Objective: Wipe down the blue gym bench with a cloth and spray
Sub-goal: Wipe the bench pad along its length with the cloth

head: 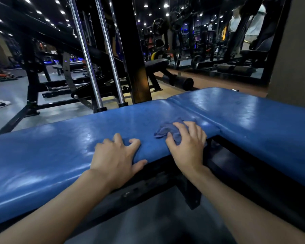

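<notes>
Where the cloth lies: the bunched cloth [165, 132] sits on top of the blue gym bench [51, 147], under the fingers of the right hand [187, 143]; its loose folds spill out on that hand's thumb side.
Right hand: its fingers are curled over the cloth and grip it, and the palm presses it onto the pad near the pad's end.
Left hand: the left hand [113, 155] is just beside the right hand, on its thumb side. The fingers are bent with their tips on the pad top and the thumb is hooked against the near edge, gripping the pad as a brace.
Seam: the seam [217, 129] between this pad and the second pad [253, 120] runs just past the right hand's little-finger side.
Spray: no bottle is in view. The pad shines, but whether it is wet cannot be told.
Step, as judged: the long pad is being wiped near the seam. The stretch beyond the left hand and the second pad probably remain.
Risk, snag: a stroke carried past the pad's end could push folds into the seam, or drop the cloth towards the dark frame [148, 184] below the wrists.
Risk, streaks: a bunched cloth covers only a narrow strip, so unwiped bands are likely.
Risk, brace: the left hand could slide on slick vinyl, and it leaves prints where it grips.
</notes>
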